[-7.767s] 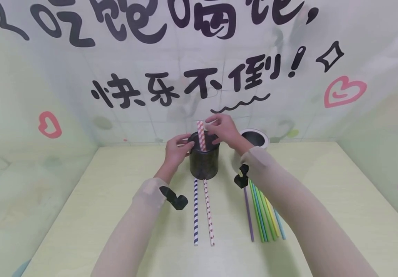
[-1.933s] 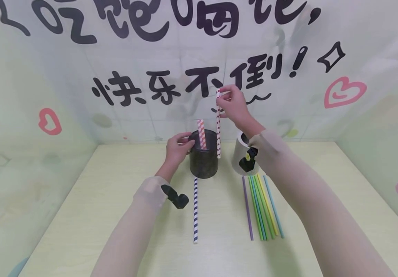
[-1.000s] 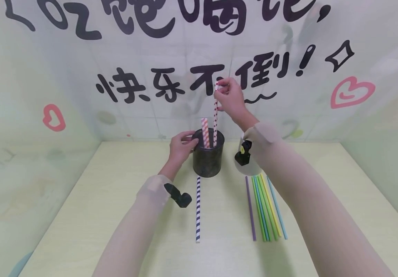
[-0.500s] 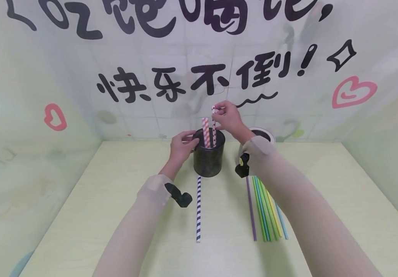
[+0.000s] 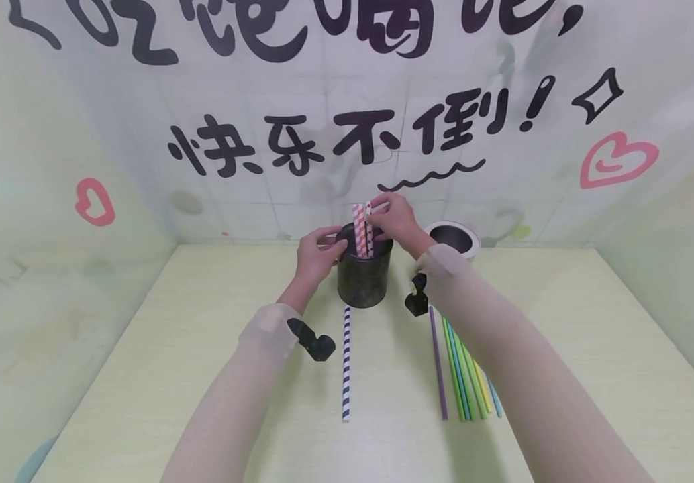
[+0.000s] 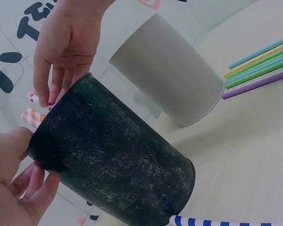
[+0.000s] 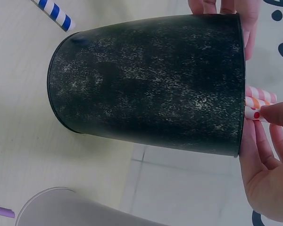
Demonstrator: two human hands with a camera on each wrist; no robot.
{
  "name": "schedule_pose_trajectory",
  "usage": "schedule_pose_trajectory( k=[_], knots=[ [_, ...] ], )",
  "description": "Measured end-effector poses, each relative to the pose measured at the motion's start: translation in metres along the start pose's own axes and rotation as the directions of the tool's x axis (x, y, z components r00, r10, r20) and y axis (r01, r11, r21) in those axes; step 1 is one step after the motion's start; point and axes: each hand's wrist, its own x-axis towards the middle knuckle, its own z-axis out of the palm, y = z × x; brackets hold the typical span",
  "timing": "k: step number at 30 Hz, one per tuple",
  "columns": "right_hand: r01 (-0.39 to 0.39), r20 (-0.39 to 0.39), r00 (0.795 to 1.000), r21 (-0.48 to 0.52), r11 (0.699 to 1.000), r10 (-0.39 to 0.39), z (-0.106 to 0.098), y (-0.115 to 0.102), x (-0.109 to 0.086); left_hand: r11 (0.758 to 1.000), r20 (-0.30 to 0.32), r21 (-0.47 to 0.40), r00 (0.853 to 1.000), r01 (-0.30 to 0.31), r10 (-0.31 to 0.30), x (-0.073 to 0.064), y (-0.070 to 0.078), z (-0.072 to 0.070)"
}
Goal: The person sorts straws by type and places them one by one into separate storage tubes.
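Note:
A dark speckled metal cup (image 5: 362, 285) stands upright on the table. My left hand (image 5: 315, 260) grips its rim on the left side, as the left wrist view also shows. With thumb and fingers my right hand (image 5: 397, 221) pinches a white paper straw with red dots (image 7: 252, 113) at the cup's mouth. The straw's lower part is inside the cup, hidden by its wall. Beside it, a pink-striped straw (image 7: 264, 93) and an orange-striped straw (image 7: 255, 102) lean in the same cup. A navy-and-white striped straw (image 5: 345, 365) lies on the table in front of the cup.
To the right stands a white cup (image 6: 165, 70) with a dark inside, partly behind my right arm. In front of it lie a purple straw (image 5: 438, 365) and several green, blue and yellow straws (image 5: 460, 376). A printed backdrop (image 5: 286, 215) rises behind the table (image 5: 202, 335).
My right hand lifted the dotted straw from the table, raised it over the dark cup and lowered it in beside the striped straws. My left hand stays at the rim.

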Motion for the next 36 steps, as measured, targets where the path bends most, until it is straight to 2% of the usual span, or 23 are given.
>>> schedule_pose_trajectory(
  k=[9, 19, 27, 36],
  knots=[
    [-0.027, 0.014, 1.000, -0.020, 0.999, 0.027, 0.002, -0.001, -0.001, 1.000, 0.002, -0.008, 1.000, -0.004, 0.004, -0.002, 0.002, -0.001],
    [-0.064, 0.052, 0.997, 0.027, 0.998, 0.062, -0.003, -0.004, -0.002, 1.000, 0.001, -0.013, 1.000, -0.008, 0.008, -0.002, 0.001, -0.001],
    [-0.029, 0.075, 0.997, 0.041, 0.999, 0.026, -0.019, 0.001, -0.014, 1.000, 0.006, -0.015, 1.000, 0.000, 0.000, -0.002, 0.003, 0.002],
    [0.037, 0.145, 0.988, 0.046, 0.998, -0.043, -0.035, 0.011, -0.040, 1.000, 0.006, -0.010, 1.000, 0.003, -0.003, 0.000, 0.002, 0.001]
  ],
)
